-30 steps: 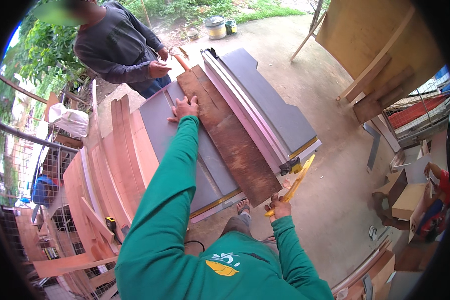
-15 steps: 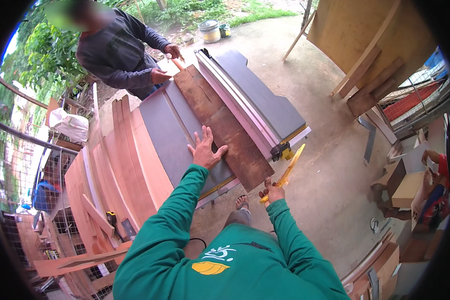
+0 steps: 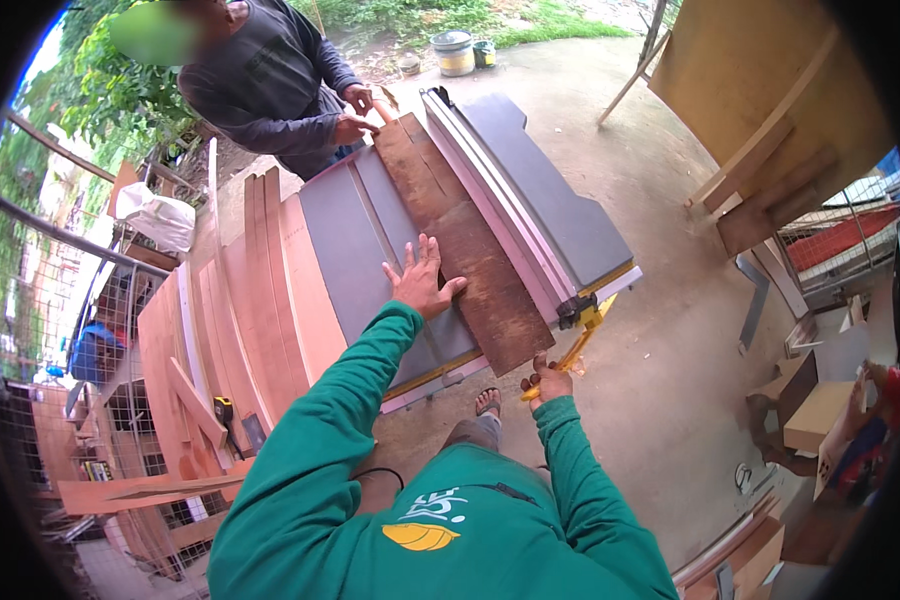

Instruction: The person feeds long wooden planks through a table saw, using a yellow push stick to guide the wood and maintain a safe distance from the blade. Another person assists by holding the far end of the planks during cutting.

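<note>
A long brown board [image 3: 455, 230] lies on the grey table saw [image 3: 360, 270], alongside the silver fence [image 3: 492, 200]. My left hand [image 3: 425, 280] rests with fingers spread on the left edge of the board and the saw top beside it. My right hand [image 3: 547, 383] grips a yellow push stick [image 3: 580, 345] at the board's near end, its fingertips by the board's corner. Across the saw a person in dark grey [image 3: 260, 100] has one hand [image 3: 353, 128] at the board's far end and the other [image 3: 360, 97] just beyond.
Pink-toned planks [image 3: 220, 330] lie left of the saw, with a tape measure [image 3: 222, 410] among them. A large plywood sheet [image 3: 720, 80] leans at the upper right. At right, a partly visible person [image 3: 885, 395] is beside boxes [image 3: 810, 425]. Buckets [image 3: 454, 53] stand behind the saw.
My left hand has moved back toward me along the board from its middle. The board's near end sits slightly higher in view, and the co-worker's hands have moved onto or closer to its far end.
</note>
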`<state>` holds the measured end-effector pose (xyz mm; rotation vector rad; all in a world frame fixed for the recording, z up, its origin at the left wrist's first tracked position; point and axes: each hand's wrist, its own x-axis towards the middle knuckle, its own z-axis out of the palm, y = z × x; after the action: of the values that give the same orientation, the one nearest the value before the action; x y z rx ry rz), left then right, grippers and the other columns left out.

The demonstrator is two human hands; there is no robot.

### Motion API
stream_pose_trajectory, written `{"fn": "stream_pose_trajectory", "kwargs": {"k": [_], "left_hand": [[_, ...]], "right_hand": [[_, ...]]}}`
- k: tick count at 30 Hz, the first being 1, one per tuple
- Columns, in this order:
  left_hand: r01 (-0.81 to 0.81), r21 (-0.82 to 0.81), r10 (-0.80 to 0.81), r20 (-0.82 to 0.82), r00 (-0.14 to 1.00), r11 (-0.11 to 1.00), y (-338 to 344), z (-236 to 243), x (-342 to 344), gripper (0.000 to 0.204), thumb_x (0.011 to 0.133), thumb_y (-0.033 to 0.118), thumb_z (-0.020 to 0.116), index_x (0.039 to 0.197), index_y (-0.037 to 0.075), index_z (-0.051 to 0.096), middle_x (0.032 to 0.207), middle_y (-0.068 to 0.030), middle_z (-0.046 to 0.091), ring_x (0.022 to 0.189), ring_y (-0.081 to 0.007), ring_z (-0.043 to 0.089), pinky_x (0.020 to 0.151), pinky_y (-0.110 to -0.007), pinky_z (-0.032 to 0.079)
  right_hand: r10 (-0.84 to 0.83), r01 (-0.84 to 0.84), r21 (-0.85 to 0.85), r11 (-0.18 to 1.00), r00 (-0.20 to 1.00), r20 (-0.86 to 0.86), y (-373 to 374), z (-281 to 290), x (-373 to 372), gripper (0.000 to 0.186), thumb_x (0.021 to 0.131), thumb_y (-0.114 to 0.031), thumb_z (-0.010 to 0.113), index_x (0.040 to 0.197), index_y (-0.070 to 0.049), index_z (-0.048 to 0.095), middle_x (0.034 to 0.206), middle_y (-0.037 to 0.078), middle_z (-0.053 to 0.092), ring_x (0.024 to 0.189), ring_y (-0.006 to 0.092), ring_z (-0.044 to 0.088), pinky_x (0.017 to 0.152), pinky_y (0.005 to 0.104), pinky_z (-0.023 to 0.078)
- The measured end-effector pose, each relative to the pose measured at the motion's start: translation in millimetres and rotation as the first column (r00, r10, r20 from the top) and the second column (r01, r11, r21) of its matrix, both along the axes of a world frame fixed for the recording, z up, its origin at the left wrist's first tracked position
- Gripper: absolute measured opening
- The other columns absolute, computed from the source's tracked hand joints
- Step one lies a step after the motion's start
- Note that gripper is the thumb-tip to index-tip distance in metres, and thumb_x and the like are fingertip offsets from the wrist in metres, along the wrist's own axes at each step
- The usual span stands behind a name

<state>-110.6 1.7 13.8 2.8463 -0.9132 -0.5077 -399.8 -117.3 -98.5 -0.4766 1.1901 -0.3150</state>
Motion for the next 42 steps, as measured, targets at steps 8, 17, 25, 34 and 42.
{"fn": "stream_pose_trajectory", "kwargs": {"k": [8, 17, 25, 34, 42], "left_hand": [[-0.037, 0.013, 0.038, -0.025, 0.999, 0.999, -1.6, 2.0, 10.5, 0.113, 0.097, 0.076, 0.058, 0.175, 0.012, 0.008, 0.184, -0.0070, 0.006, 0.167, -0.0397, 0.010, 0.124, -0.081, 0.005], [-0.044, -0.010, 0.044, -0.035, 0.998, 0.999, -1.7, -13.1, 23.8, 0.111, 0.097, 0.074, 0.060, 0.176, 0.017, 0.006, 0.184, -0.0036, 0.004, 0.167, -0.0392, 0.010, 0.125, -0.080, 0.006], [-0.067, 0.000, 0.067, -0.065, 0.996, 0.998, -10.3, -3.7, 29.0, 0.111, 0.097, 0.072, 0.061, 0.176, 0.019, 0.005, 0.184, 0.0001, 0.003, 0.168, -0.0383, 0.010, 0.125, -0.080, 0.008], [-0.091, 0.023, 0.092, -0.078, 0.993, 0.996, -7.6, -1.8, 25.5, 0.110, 0.097, 0.074, 0.059, 0.176, 0.021, 0.004, 0.184, 0.0039, 0.001, 0.168, -0.0363, 0.009, 0.126, -0.079, 0.009], [-0.089, 0.007, 0.089, -0.090, 0.992, 0.996, -6.7, 2.9, 22.5, 0.110, 0.097, 0.073, 0.060, 0.176, 0.020, 0.004, 0.184, 0.0030, 0.002, 0.168, -0.0367, 0.010, 0.127, -0.077, 0.009]], "right_hand": [[-0.004, 0.006, 0.029, 1.000, 0.997, -0.081, 0.1, -1.9, 16.4, 0.055, 0.087, -0.038, 0.094, 0.108, -0.013, 0.050, 0.069, -0.001, 0.045, 0.055, 0.0163, 0.045, 0.051, 0.0383, 0.045], [0.222, -0.290, -0.150, 0.945, 0.908, -0.355, -9.6, -31.4, 10.9, 0.075, 0.087, -0.058, 0.087, 0.122, 0.000, 0.057, 0.074, 0.009, 0.060, 0.051, 0.0235, 0.058, 0.049, 0.0386, 0.049], [0.070, -0.560, -0.495, 0.664, 0.706, -0.705, -9.9, -43.5, -298.6, 0.040, 0.104, -0.041, 0.072, 0.111, -0.002, 0.063, 0.084, 0.012, 0.067, 0.072, 0.0246, 0.064, 0.067, 0.0416, 0.053], [0.163, -0.735, -0.646, 0.204, 0.676, -0.718, 51.7, 172.8, -280.0, 0.025, 0.106, -0.026, 0.067, 0.120, -0.005, 0.065, 0.090, 0.021, 0.071, 0.077, 0.0407, 0.072, 0.067, 0.0480, 0.056], [0.197, -0.744, -0.664, 0.080, 0.664, -0.721, 37.3, 163.6, -260.3, 0.022, 0.104, -0.018, 0.069, 0.122, -0.007, 0.065, 0.094, 0.021, 0.072, 0.080, 0.0443, 0.072, 0.067, 0.0501, 0.057]]}}
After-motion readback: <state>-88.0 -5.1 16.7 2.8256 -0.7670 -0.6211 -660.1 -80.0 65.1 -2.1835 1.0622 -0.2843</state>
